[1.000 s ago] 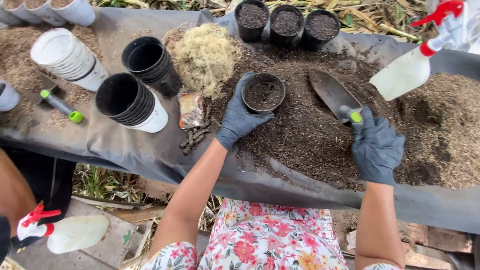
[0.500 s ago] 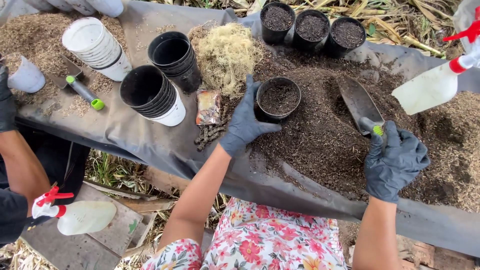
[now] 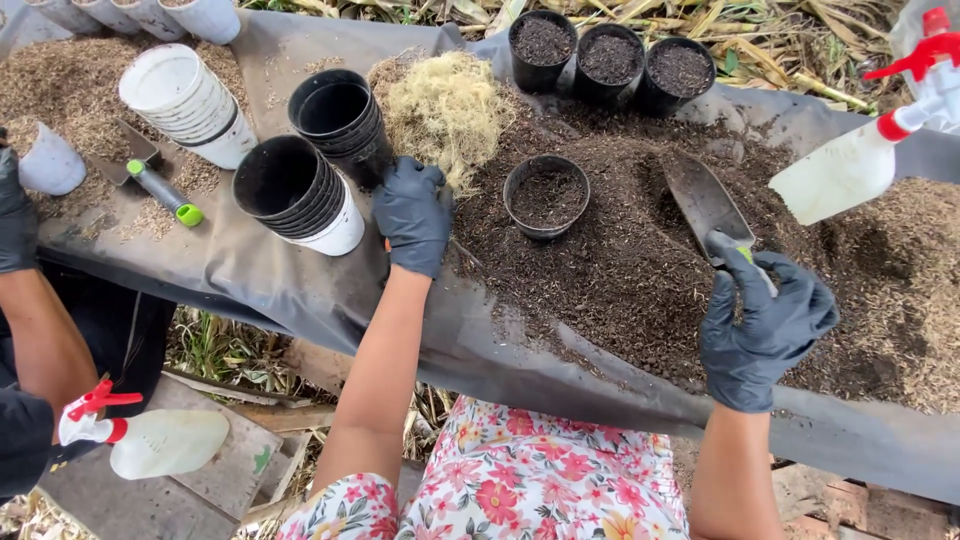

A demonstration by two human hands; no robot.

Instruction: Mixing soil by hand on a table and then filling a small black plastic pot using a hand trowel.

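My left hand [image 3: 412, 212], in a black glove, lies palm down on the black sheet [image 3: 300, 290] beside a pale moss pile [image 3: 445, 110]. Its fingers curl over a spot I cannot see under. It is clear of the small black pot [image 3: 545, 195], which stands part filled on the dark soil heap [image 3: 620, 280]. My right hand [image 3: 765, 330], also gloved, grips the handle of a metal trowel [image 3: 700, 200]. The trowel's blade rests on the soil to the right of the pot.
Two stacks of empty black pots [image 3: 300, 190] and a stack of white cups [image 3: 185, 100] lie at left. Three filled pots [image 3: 610, 55] stand at the back. A spray bottle [image 3: 860, 160] hangs at right. Another person's gloved hand [image 3: 15, 215] is at far left, with a second bottle [image 3: 150, 440] below it.
My left hand has let go of the small pot and moved left onto the sheet beside the moss. The right hand has kept hold of the trowel.
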